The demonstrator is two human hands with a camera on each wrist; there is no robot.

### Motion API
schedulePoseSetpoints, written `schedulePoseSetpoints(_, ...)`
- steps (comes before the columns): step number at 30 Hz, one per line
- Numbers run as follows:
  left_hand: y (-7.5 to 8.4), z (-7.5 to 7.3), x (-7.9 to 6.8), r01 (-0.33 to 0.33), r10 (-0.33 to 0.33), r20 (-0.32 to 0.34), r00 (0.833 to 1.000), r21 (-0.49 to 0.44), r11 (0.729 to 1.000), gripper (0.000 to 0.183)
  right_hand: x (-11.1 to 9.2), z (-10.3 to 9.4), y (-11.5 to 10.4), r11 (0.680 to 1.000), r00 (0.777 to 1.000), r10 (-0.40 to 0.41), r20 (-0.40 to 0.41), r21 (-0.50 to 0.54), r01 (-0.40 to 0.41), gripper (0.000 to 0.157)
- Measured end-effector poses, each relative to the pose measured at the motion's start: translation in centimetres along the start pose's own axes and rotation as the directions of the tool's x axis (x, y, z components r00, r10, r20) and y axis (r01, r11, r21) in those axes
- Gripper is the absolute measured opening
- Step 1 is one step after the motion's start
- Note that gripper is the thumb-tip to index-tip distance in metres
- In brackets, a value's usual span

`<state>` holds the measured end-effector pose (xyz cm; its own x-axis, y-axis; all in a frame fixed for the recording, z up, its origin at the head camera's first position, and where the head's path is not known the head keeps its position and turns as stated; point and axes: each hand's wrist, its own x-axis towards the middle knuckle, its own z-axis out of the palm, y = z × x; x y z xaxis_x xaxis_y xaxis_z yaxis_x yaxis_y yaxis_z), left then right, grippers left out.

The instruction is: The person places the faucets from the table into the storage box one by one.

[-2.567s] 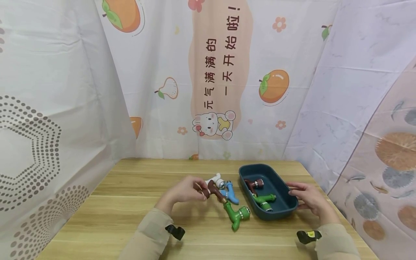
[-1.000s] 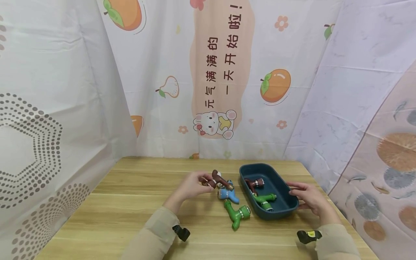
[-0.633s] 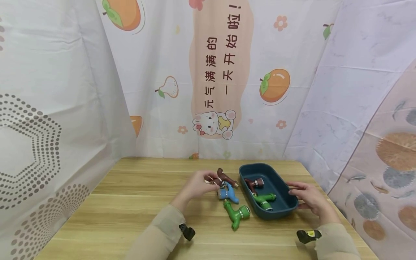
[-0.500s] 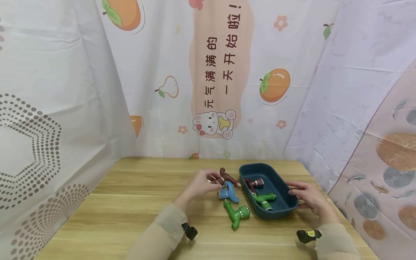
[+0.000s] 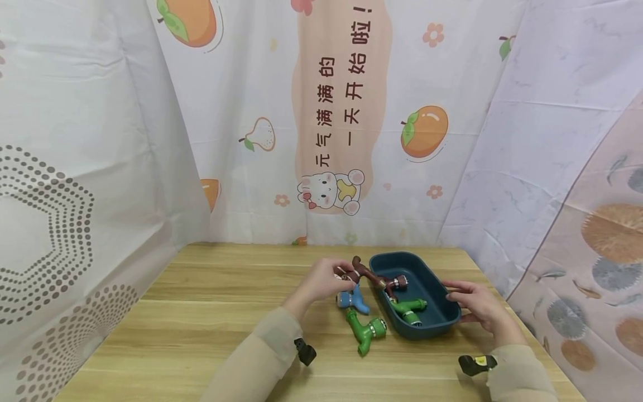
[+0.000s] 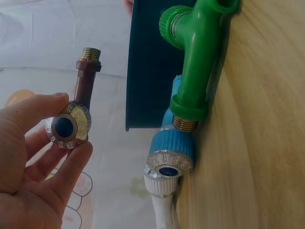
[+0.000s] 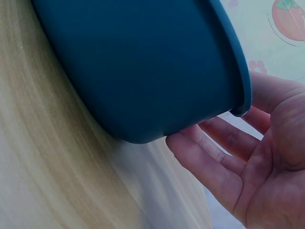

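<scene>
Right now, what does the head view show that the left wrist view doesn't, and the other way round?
Only the head view shows inside the bin, where a brown tap and a green tap lie.

Only the left wrist view shows the blue-centred dial of the held tap, and clearly shows the white tap, which I cannot make out in the head view.

Both show the left hand pinching the held tap, the blue tap, the second green tap and the table.

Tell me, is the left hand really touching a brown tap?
Touching. The left wrist view shows it plainly: the left hand pinches the brown tap by its knob, thumb on one side, fingers on the other.
</scene>
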<state>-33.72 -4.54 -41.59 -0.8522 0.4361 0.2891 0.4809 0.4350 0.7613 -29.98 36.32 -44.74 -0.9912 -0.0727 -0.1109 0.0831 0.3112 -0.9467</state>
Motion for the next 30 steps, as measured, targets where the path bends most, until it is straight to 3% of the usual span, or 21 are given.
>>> schedulePoseSetpoints(14,0.7,0.2,1.0,0.040,-0.040,-0.006,0.999,-0.012,0.999,0.027,0.2,0.0,0.3,1.000,1.000,-0.001,-0.013,-0.009,0.001,0.058)
schedulePoseSetpoints(30,2.1,1.1,2.5,-0.013,0.013,-0.002,1.000,0.016,1.000,0.030,0.2,-0.1,0.4,1.000,1.000,-0.022,0.003,-0.001,0.022,0.057)
